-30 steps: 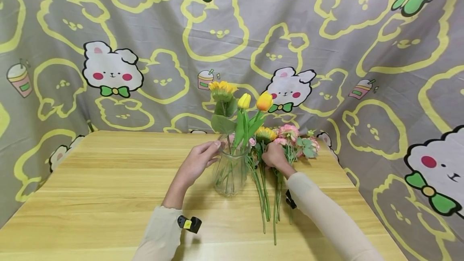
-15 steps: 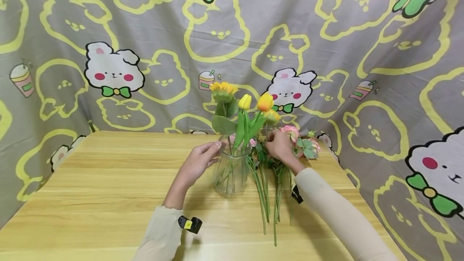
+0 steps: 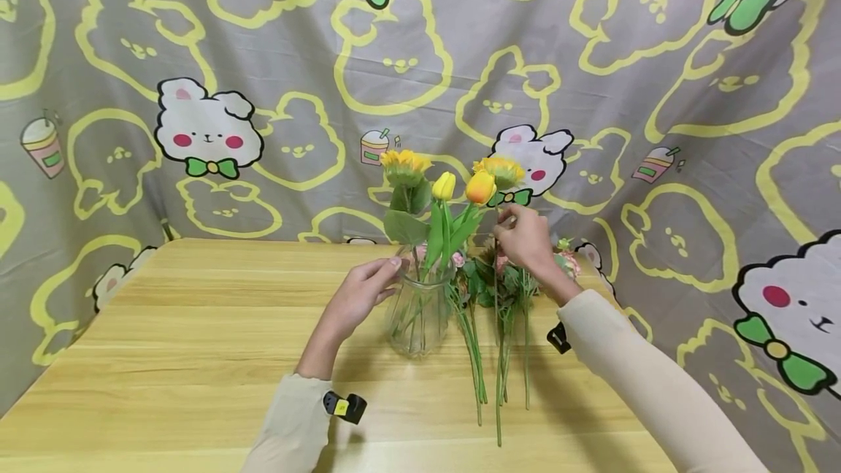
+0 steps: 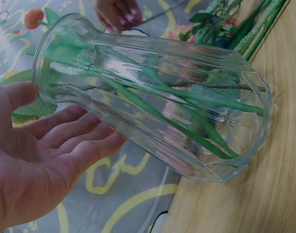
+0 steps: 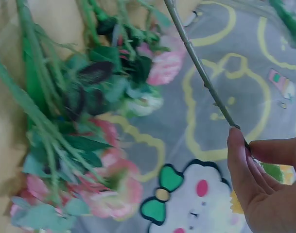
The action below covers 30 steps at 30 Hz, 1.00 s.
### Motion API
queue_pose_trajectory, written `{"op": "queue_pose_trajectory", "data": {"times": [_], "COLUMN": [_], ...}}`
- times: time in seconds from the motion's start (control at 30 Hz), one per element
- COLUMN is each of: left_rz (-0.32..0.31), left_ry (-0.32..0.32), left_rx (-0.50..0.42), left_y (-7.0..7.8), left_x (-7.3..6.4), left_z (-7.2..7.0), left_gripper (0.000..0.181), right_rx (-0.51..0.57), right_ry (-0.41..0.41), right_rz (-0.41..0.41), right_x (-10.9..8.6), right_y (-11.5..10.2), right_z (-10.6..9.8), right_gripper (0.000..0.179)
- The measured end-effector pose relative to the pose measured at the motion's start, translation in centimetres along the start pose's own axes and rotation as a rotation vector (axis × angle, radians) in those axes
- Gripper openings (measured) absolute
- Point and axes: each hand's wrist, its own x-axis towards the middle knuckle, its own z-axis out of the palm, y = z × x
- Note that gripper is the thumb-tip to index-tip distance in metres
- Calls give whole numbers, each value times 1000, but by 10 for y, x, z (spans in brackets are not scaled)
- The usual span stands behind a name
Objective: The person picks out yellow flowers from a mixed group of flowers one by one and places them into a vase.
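A clear glass vase [image 3: 418, 316] stands upright on the table, holding a sunflower [image 3: 405, 168], a yellow tulip [image 3: 443, 185] and an orange-yellow tulip [image 3: 481, 187]. Their green stems show through the glass in the left wrist view. My left hand [image 3: 361, 294] rests against the vase's left side near the rim, fingers extended and not wrapped round it. With thumb and fingertips my right hand [image 3: 528, 239] pinches the stem [image 5: 206, 80] of a second sunflower [image 3: 501, 170]. That flower is raised upright above the table, right of the vase.
Right of the vase lie several loose artificial flowers with pink blooms [image 5: 111, 189] and green leaves, their stems [image 3: 499, 385] pointing toward the near edge. Wooden tabletop [image 3: 197, 341] extends left. A patterned grey curtain [image 3: 289, 42] hangs behind and at both sides.
My right hand has lifted the second sunflower up from the pile of loose flowers and shifted slightly right. The left hand stays at the vase.
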Motion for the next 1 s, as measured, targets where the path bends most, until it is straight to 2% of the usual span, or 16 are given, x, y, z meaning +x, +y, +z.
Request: {"op": "queue_pose_trajectory", "data": {"times": [0.2,0.37,0.57,0.73,1.0], "left_rz": [-6,-11,-14,-14,-20], "left_ry": [-6,4,14,10,5], "left_rx": [-6,2,7,2,-10], "left_y": [-1,1,3,2,1], "left_x": [1,-1,-1,-1,-1], "left_z": [0,0,0,0,0], "left_gripper": [57,56,54,53,54], "right_rx": [-30,0,29,57,102], "right_ry": [64,70,86,148,238], "right_rz": [-82,-124,-136,-167,-170], "right_x": [0,-1,2,8,9], "right_y": [-22,-44,-69,-90,-118], "right_z": [-21,-40,-64,-83,-106], "right_gripper": [16,18,20,20,21]}}
